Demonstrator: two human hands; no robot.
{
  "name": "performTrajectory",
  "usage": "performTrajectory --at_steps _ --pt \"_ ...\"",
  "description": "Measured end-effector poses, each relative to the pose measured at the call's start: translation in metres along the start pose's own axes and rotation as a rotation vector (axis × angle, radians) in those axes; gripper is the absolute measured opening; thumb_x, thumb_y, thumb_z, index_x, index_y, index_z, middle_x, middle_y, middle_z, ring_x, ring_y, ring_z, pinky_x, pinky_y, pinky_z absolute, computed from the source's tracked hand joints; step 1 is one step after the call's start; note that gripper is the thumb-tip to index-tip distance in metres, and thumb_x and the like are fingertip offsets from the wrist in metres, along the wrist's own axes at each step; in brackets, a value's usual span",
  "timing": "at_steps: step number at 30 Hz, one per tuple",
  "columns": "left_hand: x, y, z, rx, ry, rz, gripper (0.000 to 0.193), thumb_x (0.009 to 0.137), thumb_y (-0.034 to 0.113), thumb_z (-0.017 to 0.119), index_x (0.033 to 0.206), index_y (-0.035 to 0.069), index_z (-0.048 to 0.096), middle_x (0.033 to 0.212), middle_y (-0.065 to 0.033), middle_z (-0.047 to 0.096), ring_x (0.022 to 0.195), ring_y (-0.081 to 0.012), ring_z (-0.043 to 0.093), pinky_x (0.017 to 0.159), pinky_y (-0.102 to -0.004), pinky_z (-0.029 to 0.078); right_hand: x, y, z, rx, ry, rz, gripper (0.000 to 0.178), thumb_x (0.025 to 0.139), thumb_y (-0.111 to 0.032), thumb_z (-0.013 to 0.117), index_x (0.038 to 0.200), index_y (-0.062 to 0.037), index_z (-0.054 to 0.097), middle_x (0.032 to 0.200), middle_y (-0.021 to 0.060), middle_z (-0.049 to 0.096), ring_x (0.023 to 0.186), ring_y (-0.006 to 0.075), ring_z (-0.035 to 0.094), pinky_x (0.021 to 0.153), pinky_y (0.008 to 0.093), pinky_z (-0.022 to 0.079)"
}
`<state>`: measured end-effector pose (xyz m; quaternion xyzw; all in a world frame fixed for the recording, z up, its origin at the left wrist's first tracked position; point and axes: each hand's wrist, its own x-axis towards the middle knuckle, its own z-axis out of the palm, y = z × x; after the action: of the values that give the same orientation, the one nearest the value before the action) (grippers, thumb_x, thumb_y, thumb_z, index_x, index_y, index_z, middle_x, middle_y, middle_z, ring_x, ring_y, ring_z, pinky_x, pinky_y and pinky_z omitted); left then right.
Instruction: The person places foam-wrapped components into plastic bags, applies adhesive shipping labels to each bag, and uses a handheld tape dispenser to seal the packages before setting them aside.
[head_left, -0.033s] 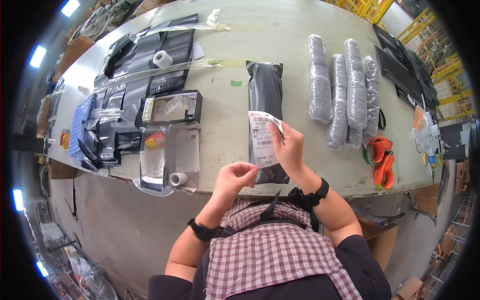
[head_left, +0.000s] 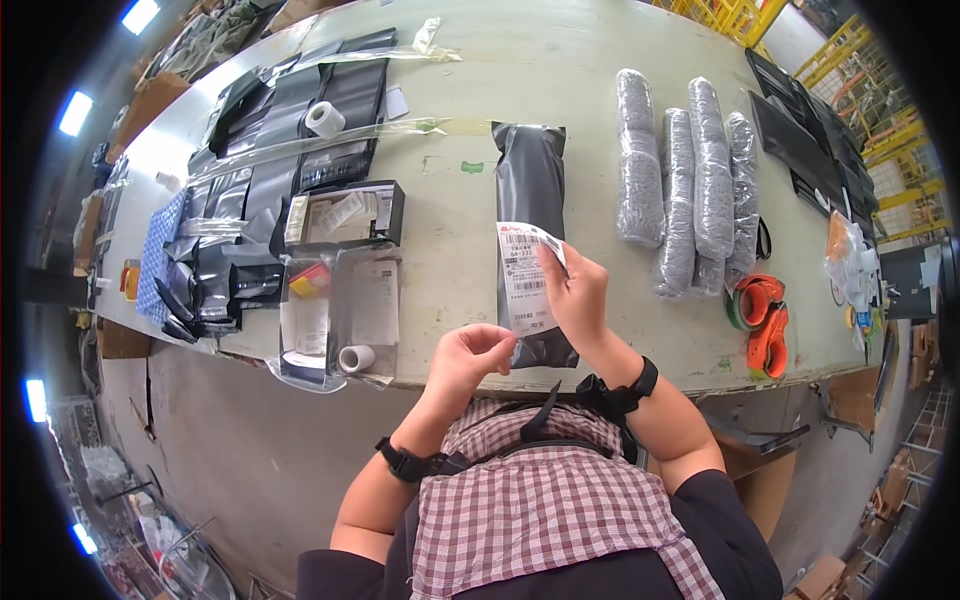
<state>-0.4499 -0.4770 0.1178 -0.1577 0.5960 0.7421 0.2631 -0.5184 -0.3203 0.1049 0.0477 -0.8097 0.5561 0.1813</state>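
A long black plastic mailing bag (head_left: pixel 532 180) lies flat in front of me, its length running away from the table's near edge. Over its lower half is a white printed shipping label (head_left: pixel 525 283). My left hand (head_left: pixel 474 360) pinches the label's bottom left corner between thumb and fingertips. My right hand (head_left: pixel 577 292) is closed on the label's upper right edge, which curls up a little under the thumb. Whether the label's middle touches the bag is hard to make out.
To the right lie several grey fluffy rolls in clear wrap (head_left: pixel 713 170) and an orange tape dispenser (head_left: pixel 767 325). On the left are stacked black bags (head_left: pixel 270 130), a label roll (head_left: pixel 325 118) and a black open box (head_left: pixel 397 210) of papers. The table's near edge (head_left: pixel 430 385) is by my waist.
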Motion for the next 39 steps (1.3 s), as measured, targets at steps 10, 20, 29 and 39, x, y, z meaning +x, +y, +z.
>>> performTrajectory --at_steps 10,20,29,39 --pt "0.002 0.004 0.005 -0.020 -0.018 0.092 0.011 0.081 0.010 0.066 0.084 0.000 0.062 0.071 -0.0012 0.060 0.062 -0.0073 0.054 0.061 -0.0205 0.044 -0.003 -0.001 -0.005 -0.250 -0.187 -0.161 0.036 0.080 -0.017 0.063 0.109 0.0024 0.054 0.094 0.0153 0.059 0.072 0.0269 0.057 0.065 0.0361 0.047" --pt "0.000 0.010 0.008 -0.050 0.018 0.177 0.010 0.082 0.011 0.065 0.083 0.001 0.062 0.072 -0.0008 0.060 0.063 -0.0062 0.053 0.060 -0.0196 0.043 -0.029 -0.025 -0.034 0.450 -0.574 0.342 0.016 0.085 -0.008 0.060 0.094 0.0028 0.065 0.084 0.0058 0.065 0.072 0.0063 0.058 0.061 0.0192 0.046" --pt "-0.008 0.001 0.005 -0.027 0.119 0.198 0.008 0.081 0.008 0.065 0.084 0.001 0.062 0.074 0.0002 0.060 0.064 -0.0041 0.052 0.059 -0.0177 0.041 -0.026 -0.015 -0.027 0.249 -0.732 0.418 0.020 0.086 -0.013 0.060 0.094 0.0043 0.065 0.076 0.0030 0.063 0.069 0.0052 0.056 0.059 0.0181 0.045" --pt "-0.044 -0.032 -0.049 0.244 0.279 0.066 0.010 0.077 0.010 0.066 0.078 0.004 0.057 0.070 0.0015 0.056 0.064 -0.0050 0.050 0.058 -0.0184 0.040 -0.003 0.008 -0.048 0.539 -0.725 0.830 0.019 0.085 -0.017 0.061 0.091 0.0009 0.060 0.065 0.0013 0.058 0.050 0.0061 0.054 0.043 0.0182 0.041"
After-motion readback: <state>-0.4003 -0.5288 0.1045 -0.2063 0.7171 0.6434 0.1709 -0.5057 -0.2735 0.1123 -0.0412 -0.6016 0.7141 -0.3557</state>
